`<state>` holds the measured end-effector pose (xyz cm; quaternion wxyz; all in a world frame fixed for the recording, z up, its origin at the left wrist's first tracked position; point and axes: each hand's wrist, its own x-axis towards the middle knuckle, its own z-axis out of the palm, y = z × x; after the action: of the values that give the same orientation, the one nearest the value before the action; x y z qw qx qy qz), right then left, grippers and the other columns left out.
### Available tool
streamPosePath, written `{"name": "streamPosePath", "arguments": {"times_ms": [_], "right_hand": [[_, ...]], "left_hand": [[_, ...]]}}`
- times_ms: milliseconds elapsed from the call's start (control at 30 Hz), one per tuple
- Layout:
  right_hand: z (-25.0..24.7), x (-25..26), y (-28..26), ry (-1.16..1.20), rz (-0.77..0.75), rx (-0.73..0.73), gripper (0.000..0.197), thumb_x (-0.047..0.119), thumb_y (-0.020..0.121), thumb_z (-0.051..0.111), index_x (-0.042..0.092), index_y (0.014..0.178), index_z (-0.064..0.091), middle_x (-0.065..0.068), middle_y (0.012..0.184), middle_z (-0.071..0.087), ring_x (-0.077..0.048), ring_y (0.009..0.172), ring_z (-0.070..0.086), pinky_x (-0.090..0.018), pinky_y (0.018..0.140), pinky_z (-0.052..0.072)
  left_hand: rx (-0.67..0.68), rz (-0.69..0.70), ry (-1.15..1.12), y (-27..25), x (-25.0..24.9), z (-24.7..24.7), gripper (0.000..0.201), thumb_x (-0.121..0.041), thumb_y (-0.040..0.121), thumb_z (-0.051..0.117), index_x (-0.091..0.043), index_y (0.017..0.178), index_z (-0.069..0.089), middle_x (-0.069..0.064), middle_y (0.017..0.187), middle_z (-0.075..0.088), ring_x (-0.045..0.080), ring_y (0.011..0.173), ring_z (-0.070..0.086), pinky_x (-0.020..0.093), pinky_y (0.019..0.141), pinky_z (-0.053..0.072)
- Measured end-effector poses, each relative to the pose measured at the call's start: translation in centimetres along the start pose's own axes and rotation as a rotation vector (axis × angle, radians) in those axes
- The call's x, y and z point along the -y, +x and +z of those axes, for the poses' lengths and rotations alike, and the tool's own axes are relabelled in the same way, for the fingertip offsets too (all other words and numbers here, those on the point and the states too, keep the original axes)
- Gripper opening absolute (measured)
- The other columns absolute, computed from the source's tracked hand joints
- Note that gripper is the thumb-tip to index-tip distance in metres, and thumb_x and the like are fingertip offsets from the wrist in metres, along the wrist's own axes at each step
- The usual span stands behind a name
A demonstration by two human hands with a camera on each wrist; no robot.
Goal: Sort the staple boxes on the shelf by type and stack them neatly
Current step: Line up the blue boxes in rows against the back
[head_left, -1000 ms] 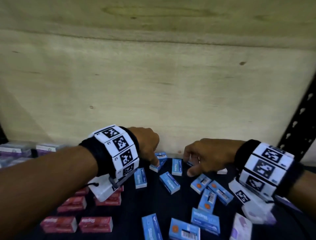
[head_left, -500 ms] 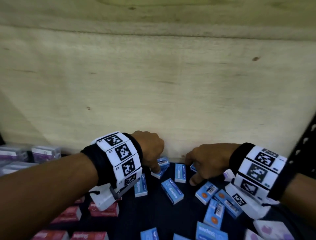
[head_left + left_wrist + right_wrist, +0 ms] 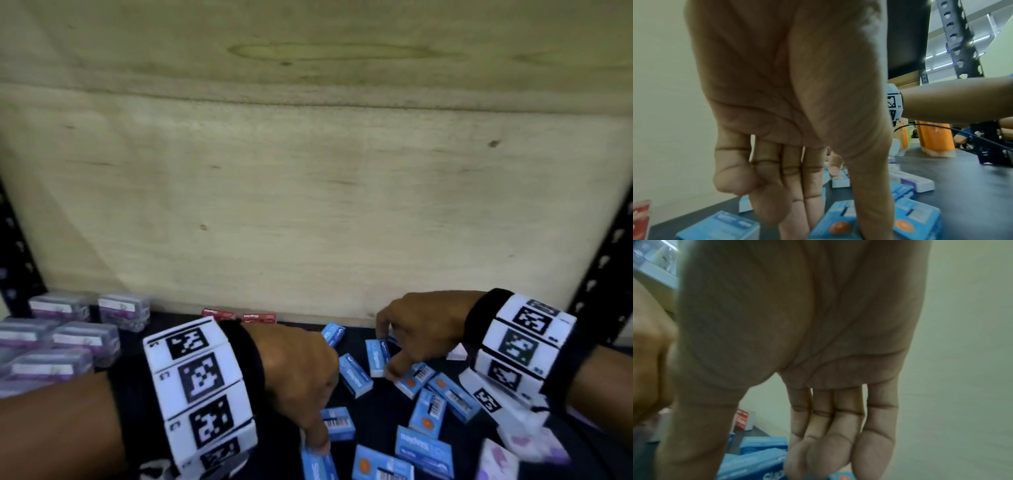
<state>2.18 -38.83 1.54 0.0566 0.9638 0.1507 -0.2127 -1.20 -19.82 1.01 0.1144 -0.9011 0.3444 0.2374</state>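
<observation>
Several blue staple boxes (image 3: pixel 354 375) lie scattered on the dark shelf (image 3: pixel 376 411). My left hand (image 3: pixel 320 435) reaches down among the nearer ones. Its thumb and fingertips stand on either side of a blue box with a barcode (image 3: pixel 337 423). The left wrist view shows that box (image 3: pixel 835 225) with an orange dot between thumb and fingers of the left hand (image 3: pixel 830 224). My right hand (image 3: pixel 387 353) is near the back wall, fingers nearly straight. Its tips and thumb rest on blue boxes (image 3: pixel 760 446). The right hand (image 3: pixel 756 464) holds nothing that I can make out.
Purple boxes (image 3: pixel 68 342) stand in stacks at the left. Two red boxes (image 3: pixel 239 314) lie against the plywood back wall (image 3: pixel 308 205). White and purple boxes (image 3: pixel 496 462) lie at the near right. Black perforated uprights (image 3: pixel 609 274) frame the shelf.
My left hand has come away from the back wall toward me and dropped onto a nearer blue box. The right hand has stayed among the blue boxes at the back.
</observation>
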Motion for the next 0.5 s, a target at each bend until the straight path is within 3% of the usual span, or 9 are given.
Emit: {"name": "streamPosePath", "arguments": {"times_ms": [133,333,433,500], "right_hand": [[1.1,0.7,-3.3,0.038,-0.045,0.051,0.058,0.063,0.072,0.076,0.031,0.117,0.058,0.013,0.088,0.064,-0.010,0.082,0.060,-0.031,0.080,0.050],[3.3,1.7,-6.1,0.078,-0.109,0.069,0.060,0.064,0.072,0.075,0.034,0.119,0.054,0.010,0.096,0.067,-0.007,0.081,0.060,-0.026,0.072,0.048],[3.8,1.7,-6.7,0.094,-0.123,0.077,0.060,0.065,0.072,0.074,0.035,0.120,0.052,0.008,0.103,0.066,0.000,0.071,0.055,-0.021,0.064,0.043],[3.7,1.5,-6.8,0.112,-0.122,0.074,0.061,0.069,0.071,0.072,0.037,0.120,0.053,0.011,0.104,0.067,-0.002,0.078,0.059,-0.023,0.071,0.047]], "left_hand": [[-0.023,0.021,-0.017,-1.1,-1.1,0.8,0.046,-0.059,0.078,0.072,-0.018,0.098,0.068,-0.002,0.095,0.068,0.020,0.088,0.063,0.037,0.078,0.056],[-0.061,0.063,-0.027,-2.1,-2.3,1.5,0.044,-0.058,0.078,0.071,-0.019,0.098,0.065,-0.001,0.095,0.067,0.021,0.088,0.063,0.035,0.077,0.053],[-0.052,0.062,-0.038,-2.2,-2.6,1.7,0.049,-0.062,0.076,0.071,-0.019,0.098,0.065,-0.001,0.096,0.069,0.020,0.088,0.064,0.035,0.078,0.054],[-0.042,0.041,-0.097,-2.2,-2.5,1.4,0.052,-0.067,0.072,0.071,-0.023,0.099,0.066,-0.007,0.095,0.070,0.015,0.088,0.065,0.036,0.082,0.055]]}}
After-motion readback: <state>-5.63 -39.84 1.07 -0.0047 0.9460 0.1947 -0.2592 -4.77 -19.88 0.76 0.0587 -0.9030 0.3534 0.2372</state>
